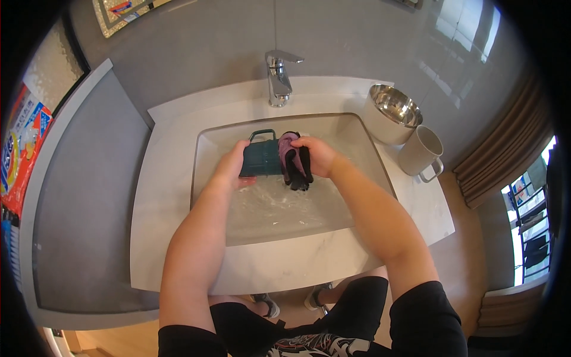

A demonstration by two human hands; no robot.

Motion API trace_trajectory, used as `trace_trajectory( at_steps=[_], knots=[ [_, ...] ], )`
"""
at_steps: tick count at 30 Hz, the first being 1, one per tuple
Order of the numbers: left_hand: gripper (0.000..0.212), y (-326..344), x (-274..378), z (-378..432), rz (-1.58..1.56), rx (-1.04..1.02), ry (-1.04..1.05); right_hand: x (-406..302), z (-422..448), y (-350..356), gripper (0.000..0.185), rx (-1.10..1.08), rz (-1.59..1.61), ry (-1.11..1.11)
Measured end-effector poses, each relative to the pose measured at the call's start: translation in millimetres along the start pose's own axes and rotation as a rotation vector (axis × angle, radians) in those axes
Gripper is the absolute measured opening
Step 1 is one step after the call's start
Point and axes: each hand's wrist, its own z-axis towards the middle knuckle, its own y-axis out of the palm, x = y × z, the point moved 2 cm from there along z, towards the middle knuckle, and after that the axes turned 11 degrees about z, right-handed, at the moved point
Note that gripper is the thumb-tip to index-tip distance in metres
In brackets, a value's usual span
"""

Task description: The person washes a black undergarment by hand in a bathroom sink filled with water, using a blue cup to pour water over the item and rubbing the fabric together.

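My left hand (236,163) grips the base end of a dark green mug (261,157), which lies on its side above the water in the sink (357,134). The mug's handle points toward the faucet. At the mug's right end, my right hand (316,154) holds a wet purple and black cloth (294,156) against the mouth. Its black folds hang down toward the water. Whether part of the cloth is inside the mug is hidden. Below both hands the water (276,207) is rippled.
A chrome faucet (279,80) stands behind the sink. On the counter's right side are a metal-lined white bowl (392,116) and a grey mug (419,151) with its handle facing right. A grey partition (89,192) rises at the left, with a red detergent bag (22,147) beyond it.
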Motion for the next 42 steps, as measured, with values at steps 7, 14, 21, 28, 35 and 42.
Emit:
trace_trajectory(
  at_steps=[7, 14, 21, 28, 35, 42],
  knots=[
    [0.045, 4, 0, 5, -0.087, -0.12, -0.005, 1, 7, -1, 0.025, 0.159, -1.36, -0.597],
    [0.045, 3, 2, 0, -0.067, -0.073, 0.001, 15, 2, 16, 0.037, 0.121, -1.301, -0.045],
    [0.047, 4, 9, 0, -0.068, 0.074, 0.237, 22, -1, 20, 0.041, 0.019, -0.098, 0.389],
    [0.057, 7, 6, 5, 0.119, 0.268, 0.302, 11, 10, -18, 0.061, 0.205, -0.733, 0.109],
    [0.058, -4, 6, 5, 0.146, 0.349, 0.336, 24, -13, 5, 0.048, 0.463, -1.807, -0.015],
    [0.065, -5, 5, 3, 0.273, 0.333, 0.278, 17, -4, 8, 0.036, 0.405, -1.593, 0.442]
  ],
)
